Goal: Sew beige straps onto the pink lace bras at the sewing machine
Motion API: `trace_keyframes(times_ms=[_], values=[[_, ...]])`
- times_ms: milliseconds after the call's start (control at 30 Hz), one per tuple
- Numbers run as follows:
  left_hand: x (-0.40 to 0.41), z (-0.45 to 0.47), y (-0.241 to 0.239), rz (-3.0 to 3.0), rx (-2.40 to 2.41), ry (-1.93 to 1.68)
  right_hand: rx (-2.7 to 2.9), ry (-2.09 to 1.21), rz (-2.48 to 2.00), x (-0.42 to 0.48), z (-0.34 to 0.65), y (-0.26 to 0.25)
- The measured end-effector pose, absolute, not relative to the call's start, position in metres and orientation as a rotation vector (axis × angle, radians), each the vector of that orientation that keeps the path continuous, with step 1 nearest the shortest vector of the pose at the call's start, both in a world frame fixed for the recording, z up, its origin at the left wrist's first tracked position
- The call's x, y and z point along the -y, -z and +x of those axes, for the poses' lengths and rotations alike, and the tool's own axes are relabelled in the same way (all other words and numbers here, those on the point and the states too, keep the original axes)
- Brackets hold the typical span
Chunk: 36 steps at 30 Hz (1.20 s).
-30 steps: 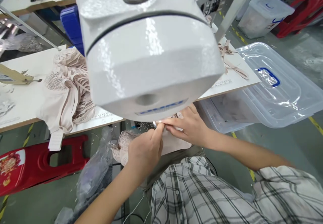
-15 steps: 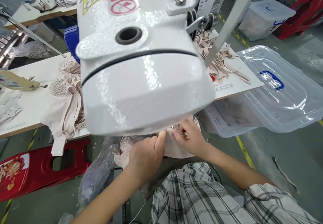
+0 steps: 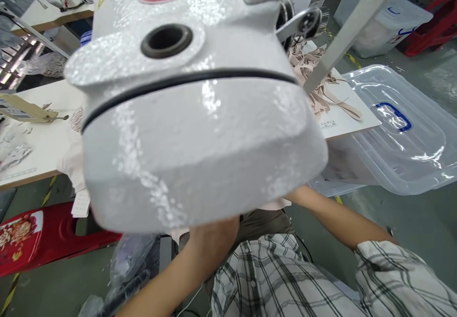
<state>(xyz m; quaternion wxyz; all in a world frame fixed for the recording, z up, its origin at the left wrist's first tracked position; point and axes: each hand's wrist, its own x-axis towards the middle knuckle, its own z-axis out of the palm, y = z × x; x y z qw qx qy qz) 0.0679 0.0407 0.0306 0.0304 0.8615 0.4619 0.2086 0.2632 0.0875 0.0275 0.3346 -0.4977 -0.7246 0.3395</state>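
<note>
The white head of a sewing machine (image 3: pixel 203 150) fills the middle of my view and covers the work beneath it. Only the back and wrist of my left hand (image 3: pixel 217 236) show below its lower edge. Of my right hand (image 3: pixel 298 195), just the wrist end shows under the machine's right side. The fingers of both hands are hidden. An edge of pale beige fabric (image 3: pixel 276 205) peeks out beside my right wrist, and a bit of light cloth (image 3: pixel 177 235) shows left of my left hand. What either hand holds cannot be seen.
Beige straps (image 3: pixel 330 93) lie on the table's right end, beside a metal post. A clear plastic bin lid (image 3: pixel 403 136) sits low on the right. At left are a hanging beige garment (image 3: pixel 73 167), a red stool (image 3: pixel 43 236) and plastic bags (image 3: pixel 132 255).
The view has moved closer to the machine head, which now looks larger. Both hands have gone farther under it, so the fingers and most of the beige garment are covered.
</note>
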Motion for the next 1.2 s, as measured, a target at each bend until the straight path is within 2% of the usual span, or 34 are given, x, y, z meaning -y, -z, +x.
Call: trace_keyframes(times_ms=[600, 733, 933, 1200], values=[[-0.038, 0.059, -0.014, 2.631, -1.456, -0.754, 1.869, -0.909, -1.332, -0.094, 0.264, -0.037], [-0.038, 0.061, -0.016, 2.634, -1.506, -0.648, 1.81, -0.962, -1.278, -0.093, 0.267, -0.033], [-0.037, 0.063, -0.028, 2.718, -1.575, -0.265, 1.636, -1.034, -1.141, -0.094, 0.268, -0.022], [-0.038, 0.059, -0.025, 2.493, -1.606, -0.305, 1.597, -1.024, -1.103, -0.096, 0.266, -0.019]])
